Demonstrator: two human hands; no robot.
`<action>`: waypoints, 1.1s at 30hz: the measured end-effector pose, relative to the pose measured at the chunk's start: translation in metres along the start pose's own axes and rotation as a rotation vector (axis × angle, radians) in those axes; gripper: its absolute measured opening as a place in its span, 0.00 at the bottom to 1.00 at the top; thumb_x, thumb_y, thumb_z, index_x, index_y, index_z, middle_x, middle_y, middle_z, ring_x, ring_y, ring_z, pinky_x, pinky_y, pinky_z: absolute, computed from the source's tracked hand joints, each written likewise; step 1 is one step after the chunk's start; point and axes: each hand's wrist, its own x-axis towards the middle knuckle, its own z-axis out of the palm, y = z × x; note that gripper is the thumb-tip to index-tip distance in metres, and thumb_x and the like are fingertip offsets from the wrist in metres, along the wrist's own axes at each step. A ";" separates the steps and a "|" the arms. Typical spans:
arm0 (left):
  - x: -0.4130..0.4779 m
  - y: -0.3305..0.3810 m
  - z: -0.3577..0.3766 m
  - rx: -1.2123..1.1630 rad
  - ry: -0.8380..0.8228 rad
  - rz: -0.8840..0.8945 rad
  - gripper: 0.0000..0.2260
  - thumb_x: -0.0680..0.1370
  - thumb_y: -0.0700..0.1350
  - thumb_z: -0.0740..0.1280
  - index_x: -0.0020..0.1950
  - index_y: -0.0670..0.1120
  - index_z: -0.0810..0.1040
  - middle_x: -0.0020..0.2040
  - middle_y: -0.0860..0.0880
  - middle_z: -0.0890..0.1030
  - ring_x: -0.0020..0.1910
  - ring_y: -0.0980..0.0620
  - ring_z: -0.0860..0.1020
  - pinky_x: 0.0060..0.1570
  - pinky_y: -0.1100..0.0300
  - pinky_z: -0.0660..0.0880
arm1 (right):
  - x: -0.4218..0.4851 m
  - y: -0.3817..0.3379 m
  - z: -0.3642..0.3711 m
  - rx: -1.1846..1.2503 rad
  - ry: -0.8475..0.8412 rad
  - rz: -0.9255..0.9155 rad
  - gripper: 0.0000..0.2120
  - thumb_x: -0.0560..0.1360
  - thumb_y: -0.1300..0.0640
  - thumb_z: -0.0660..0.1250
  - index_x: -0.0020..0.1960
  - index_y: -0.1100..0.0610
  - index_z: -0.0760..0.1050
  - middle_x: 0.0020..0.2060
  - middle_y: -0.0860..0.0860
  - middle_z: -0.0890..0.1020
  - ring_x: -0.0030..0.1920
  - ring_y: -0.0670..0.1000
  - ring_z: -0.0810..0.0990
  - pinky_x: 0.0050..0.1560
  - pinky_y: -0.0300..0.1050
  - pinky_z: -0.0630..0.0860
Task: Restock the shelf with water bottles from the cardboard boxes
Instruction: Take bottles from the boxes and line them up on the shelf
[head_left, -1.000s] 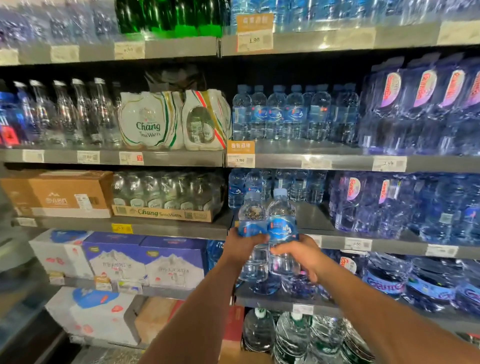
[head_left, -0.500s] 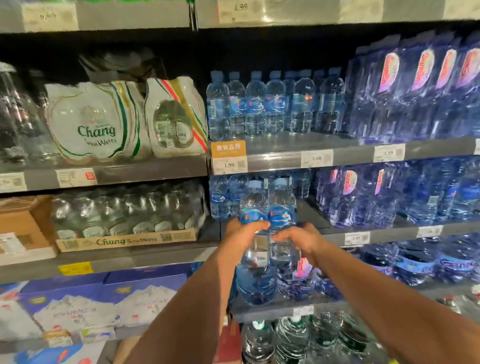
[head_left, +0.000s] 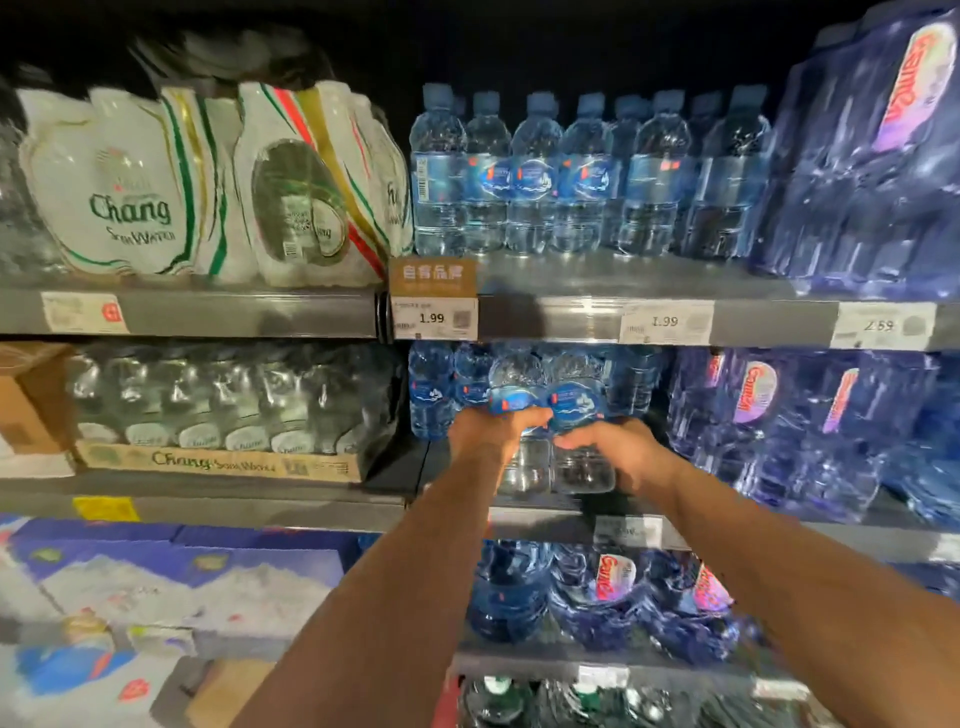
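Both arms reach in, the left hand (head_left: 491, 428) and right hand (head_left: 618, 451) each curled tight around one of two water bottles (head_left: 550, 415) held side by side, fingers wrapped just under the blue labels, bottle bases over the grey shelf (head_left: 545, 522), more bottles stacked behind.

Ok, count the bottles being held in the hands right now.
2. The left bottle is in the left hand, the right bottle in the right hand, side by side at the middle shelf. Another hidden behind them cannot be ruled out.
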 end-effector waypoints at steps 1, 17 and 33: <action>0.005 -0.002 0.004 0.024 0.012 -0.005 0.26 0.63 0.54 0.79 0.56 0.43 0.80 0.50 0.48 0.80 0.48 0.49 0.78 0.51 0.58 0.75 | 0.008 0.003 -0.001 -0.004 0.001 -0.002 0.16 0.60 0.58 0.79 0.41 0.53 0.74 0.47 0.48 0.80 0.51 0.52 0.78 0.57 0.48 0.72; 0.050 -0.045 0.037 0.099 0.125 0.253 0.26 0.64 0.47 0.79 0.60 0.46 0.75 0.53 0.50 0.82 0.52 0.51 0.79 0.51 0.60 0.74 | 0.087 0.041 0.017 0.024 0.076 -0.084 0.41 0.59 0.70 0.79 0.69 0.60 0.68 0.58 0.53 0.80 0.56 0.53 0.79 0.54 0.44 0.74; 0.063 -0.057 0.059 0.269 0.285 0.140 0.27 0.68 0.42 0.77 0.62 0.41 0.70 0.61 0.43 0.76 0.60 0.43 0.75 0.57 0.55 0.70 | 0.101 0.046 0.022 -0.216 0.331 -0.114 0.35 0.64 0.59 0.80 0.66 0.63 0.71 0.60 0.58 0.79 0.59 0.56 0.78 0.56 0.44 0.74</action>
